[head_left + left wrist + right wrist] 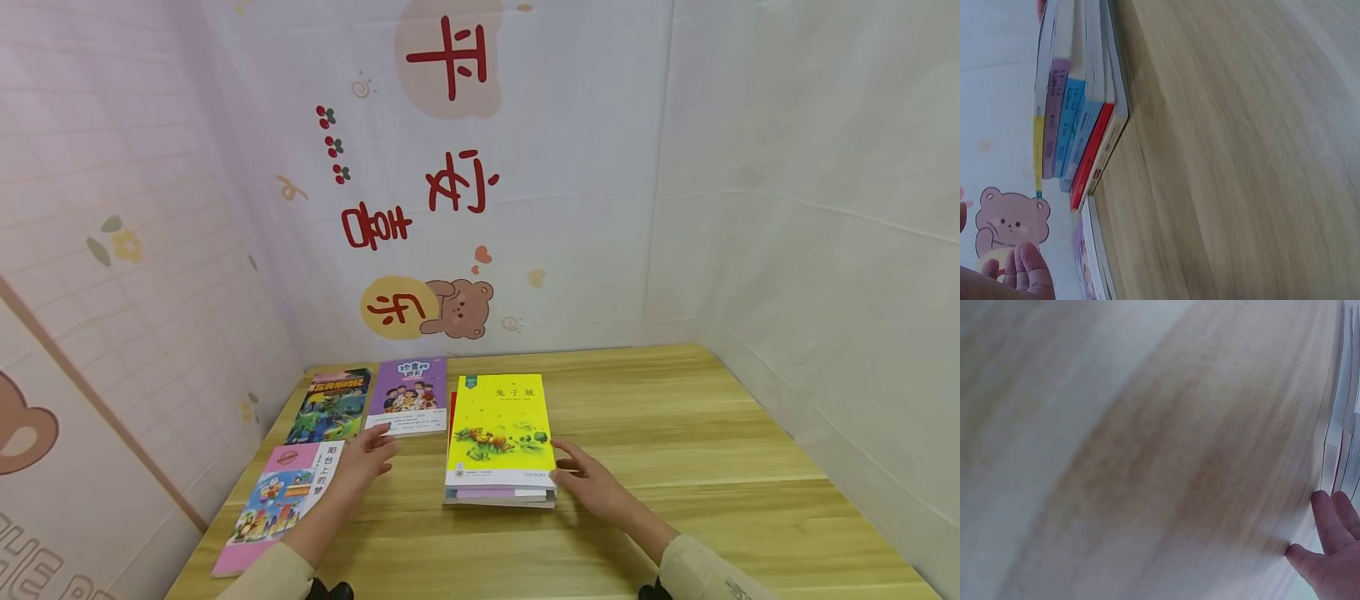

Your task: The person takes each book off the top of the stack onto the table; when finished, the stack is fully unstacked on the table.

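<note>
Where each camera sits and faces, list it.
Head: on the head, facing forward-down at the yellow-topped stack of paper books; left hand and right hand show.
Left wrist: worn there, facing brown wooden table and the stack's spines; left hand partly shows.
Right wrist: worn there, facing mostly table; right hand partly shows.
Head and left wrist share the brown printed bear.

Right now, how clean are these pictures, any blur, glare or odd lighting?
Head view: fairly even light, and the yellow book's large title is crisp; left wrist view: dimmer, spine lettering on the book stack looks soft, pale sheen on the table toward the upper right; right wrist view: blurriest, whitish glare over smeared wood grain, though the fingers look clearer.
</note>
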Demonstrator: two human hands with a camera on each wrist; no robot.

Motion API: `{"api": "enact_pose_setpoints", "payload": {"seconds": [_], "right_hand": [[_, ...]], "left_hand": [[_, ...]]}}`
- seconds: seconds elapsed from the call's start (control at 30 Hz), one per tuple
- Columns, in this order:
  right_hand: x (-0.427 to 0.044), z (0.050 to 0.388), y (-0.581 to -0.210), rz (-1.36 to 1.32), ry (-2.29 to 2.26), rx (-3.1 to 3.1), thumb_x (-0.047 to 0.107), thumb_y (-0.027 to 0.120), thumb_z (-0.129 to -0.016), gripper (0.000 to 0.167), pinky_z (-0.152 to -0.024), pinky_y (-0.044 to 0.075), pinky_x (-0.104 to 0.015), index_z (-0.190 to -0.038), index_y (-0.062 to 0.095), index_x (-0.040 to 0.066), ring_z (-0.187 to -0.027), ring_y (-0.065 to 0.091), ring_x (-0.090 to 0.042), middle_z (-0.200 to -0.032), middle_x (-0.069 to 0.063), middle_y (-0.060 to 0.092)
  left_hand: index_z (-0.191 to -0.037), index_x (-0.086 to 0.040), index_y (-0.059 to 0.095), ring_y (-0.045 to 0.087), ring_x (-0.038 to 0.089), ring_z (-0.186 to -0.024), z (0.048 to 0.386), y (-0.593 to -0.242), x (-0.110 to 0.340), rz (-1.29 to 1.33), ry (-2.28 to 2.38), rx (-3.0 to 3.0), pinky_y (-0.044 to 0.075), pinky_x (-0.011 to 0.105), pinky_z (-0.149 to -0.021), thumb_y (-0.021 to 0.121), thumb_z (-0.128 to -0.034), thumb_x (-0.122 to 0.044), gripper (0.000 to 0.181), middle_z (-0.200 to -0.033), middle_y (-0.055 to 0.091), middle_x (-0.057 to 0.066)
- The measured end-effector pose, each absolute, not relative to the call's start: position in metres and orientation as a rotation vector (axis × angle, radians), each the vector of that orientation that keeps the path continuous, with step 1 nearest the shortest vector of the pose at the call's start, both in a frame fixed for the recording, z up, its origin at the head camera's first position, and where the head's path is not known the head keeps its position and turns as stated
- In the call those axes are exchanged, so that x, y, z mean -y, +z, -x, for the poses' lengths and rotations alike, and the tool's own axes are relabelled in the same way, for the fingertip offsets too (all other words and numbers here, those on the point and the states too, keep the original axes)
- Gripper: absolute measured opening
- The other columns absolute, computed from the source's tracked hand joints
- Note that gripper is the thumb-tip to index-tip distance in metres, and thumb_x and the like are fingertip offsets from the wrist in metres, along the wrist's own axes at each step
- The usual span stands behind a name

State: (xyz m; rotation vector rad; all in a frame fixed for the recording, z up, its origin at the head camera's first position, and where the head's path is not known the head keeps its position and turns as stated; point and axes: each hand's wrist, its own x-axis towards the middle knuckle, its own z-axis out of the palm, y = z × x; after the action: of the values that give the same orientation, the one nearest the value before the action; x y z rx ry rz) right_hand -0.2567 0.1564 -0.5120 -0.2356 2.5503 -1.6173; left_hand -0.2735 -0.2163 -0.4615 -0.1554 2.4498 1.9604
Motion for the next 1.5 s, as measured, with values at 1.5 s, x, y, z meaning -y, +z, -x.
{"api": "enact_pose_setpoints", "payload": {"seconds": [1.5], "right_hand": [[-0.158,0.26,-0.516,0.201,-1.605,-2.544,0.031,0.063,-0.098,0.056,-0.099,0.041,-0.062,-0.15,0.044,0.019,-0.125,0.051,-0.041,-0.137,-0.022,0.054]], "left_hand": [[-0.145,0.007,0.042,0.059,0.021,-0.099,0.282,-0.51,0.151,-0.083,1.92,-2.191,0.051,0.032,-0.084,0.075,-0.09,-0.019,0.069,-0.124,0.058,0.015]]}}
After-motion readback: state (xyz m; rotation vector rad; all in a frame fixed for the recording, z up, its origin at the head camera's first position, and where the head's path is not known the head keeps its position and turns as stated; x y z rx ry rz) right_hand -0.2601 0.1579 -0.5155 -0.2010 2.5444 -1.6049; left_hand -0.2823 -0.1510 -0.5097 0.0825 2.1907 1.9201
